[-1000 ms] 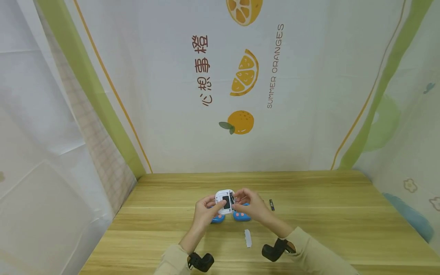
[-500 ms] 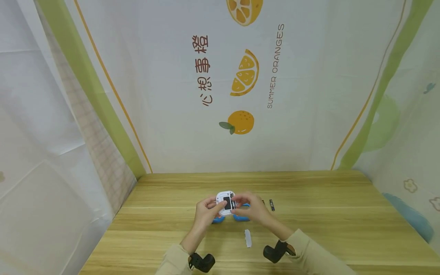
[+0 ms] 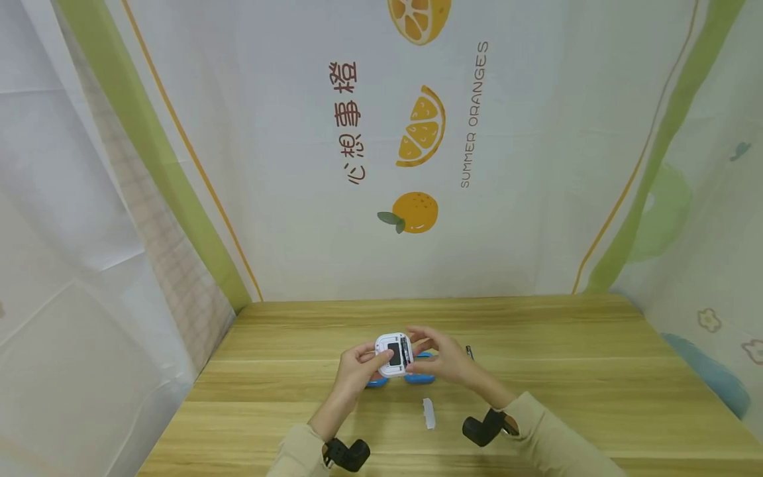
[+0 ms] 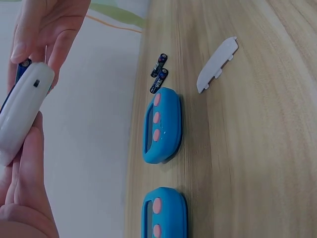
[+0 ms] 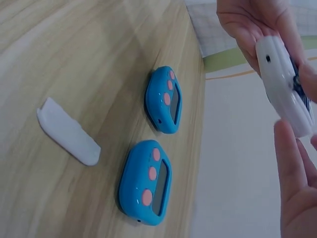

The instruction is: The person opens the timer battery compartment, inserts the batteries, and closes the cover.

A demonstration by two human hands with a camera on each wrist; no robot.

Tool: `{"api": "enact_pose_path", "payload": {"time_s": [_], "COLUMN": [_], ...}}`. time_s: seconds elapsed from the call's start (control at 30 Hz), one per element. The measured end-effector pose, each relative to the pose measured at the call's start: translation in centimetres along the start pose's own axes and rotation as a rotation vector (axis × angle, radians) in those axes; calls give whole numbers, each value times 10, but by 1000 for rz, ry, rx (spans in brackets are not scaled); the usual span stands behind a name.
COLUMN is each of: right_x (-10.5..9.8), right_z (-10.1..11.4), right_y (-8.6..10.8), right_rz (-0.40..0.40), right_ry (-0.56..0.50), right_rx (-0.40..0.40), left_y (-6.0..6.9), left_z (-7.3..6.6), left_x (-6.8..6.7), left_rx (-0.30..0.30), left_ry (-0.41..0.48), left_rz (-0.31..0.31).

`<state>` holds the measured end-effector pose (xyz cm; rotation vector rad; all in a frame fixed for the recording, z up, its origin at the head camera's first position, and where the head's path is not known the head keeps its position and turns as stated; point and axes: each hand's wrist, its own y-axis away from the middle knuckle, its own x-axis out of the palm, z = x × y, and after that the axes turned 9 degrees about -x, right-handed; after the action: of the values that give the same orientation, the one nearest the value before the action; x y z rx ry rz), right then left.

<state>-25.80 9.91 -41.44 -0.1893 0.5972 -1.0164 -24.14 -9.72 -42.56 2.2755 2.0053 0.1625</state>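
Observation:
My left hand (image 3: 353, 374) holds a white digital timer (image 3: 385, 344) above the table, back side up, its thumb lying across the back. Dark batteries (image 3: 406, 351) lie in the uncovered compartment along the right edge. In the left wrist view one blue battery end (image 4: 24, 64) rises slightly over the timer's rim. My right hand (image 3: 444, 358) is at that edge, fingers spread and fairly straight; in the right wrist view a fingertip (image 5: 283, 128) touches or nearly touches the timer's end. The white battery cover (image 3: 429, 413) rests on the table nearer to me.
Beneath the hands, two blue timers (image 4: 166, 124) with pink buttons stand on the wooden table (image 3: 268, 397). Beyond them lie two loose batteries (image 4: 159, 73), one hidden behind the right hand in the head view. A printed curtain (image 3: 524, 218) hangs behind the table.
My right fingers have spread and drawn back slightly from the compartment, so the batteries in it show more fully. The left hand keeps its hold on the timer. The head view has shifted slightly.

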Motion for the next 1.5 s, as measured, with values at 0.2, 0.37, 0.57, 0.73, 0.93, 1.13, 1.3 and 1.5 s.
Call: {"api": "enact_pose_path", "payload": {"time_s": [0.2,0.37,0.57,0.73,0.93,1.13,1.3,1.5], "right_x": [-6,-7,-8,-9,-9,-4,-3,-8], "right_z": [-8,-6,-6,1,19,-6,-16,-16], "right_y": [-2,-1,0,1,1,3,6,9], "right_rz": [85,81,75,78,72,59,90,108], "right_ry": [-17,-21,-15,16,23,-16,-68,-125], "right_rx": [-58,-83,-117,-137,-103,-9,13,23], "left_y": [1,2,3,3,10,7,5,5], "left_z": [-1,-2,-2,-2,-12,-2,5,4], "left_x": [0,1,2,2,4,4,3,3], "left_rx": [8,6,-9,-18,-23,-18,-11,-4], "left_ry": [-11,-16,-11,-20,-22,-8,-5,1], "left_rz": [66,70,69,60,52,58,87,77]}}
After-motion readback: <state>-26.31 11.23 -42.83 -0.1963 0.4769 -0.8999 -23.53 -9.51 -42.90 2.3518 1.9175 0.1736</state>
